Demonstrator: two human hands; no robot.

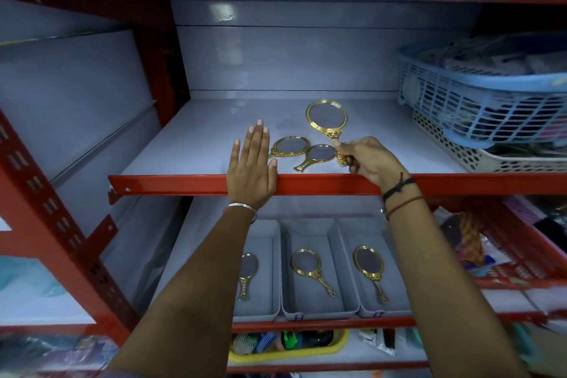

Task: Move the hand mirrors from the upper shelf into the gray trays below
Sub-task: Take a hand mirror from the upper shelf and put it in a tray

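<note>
Three gray trays sit on the lower shelf closest to me, side by side, and each already has one gold hand mirror lying in it: the left tray (260, 310) with a mirror (248, 274) half hidden by my left forearm, the middle tray (319, 307) with its mirror (310, 268), and the right tray (380, 308) with its mirror (369, 270).

Moving up, my left hand (251, 172) is flat and released, palm over the red front lip of the upper shelf (184, 183), grasping nothing. My right hand (366, 161) has its grip clenched on the handle of a raised mirror (326, 116), pinched low on the handle with the oval head sticking up and away from me.

Just past my left fingertips, two more mirrors lie on the upper shelf: one near my fingers (290, 146) and one beside it (319, 154), touching or very nearly so. Further right and back there's a blue basket (460, 95) stacked on a white basket (445, 144).

What worries me from here:
- That pinch is at the very end of the handle, so the heavy head could swing or slip out on the way down. Glass plus a metal shelf edge is a bad combo.
- Bringing it down means clearing the red lip, and clipping that seems the likeliest knock.
- Every tray already has a mirror, so dropping this one in carelessly puts glass on glass.
- My flat left hand could nudge the two loose mirrors toward the edge.
</note>
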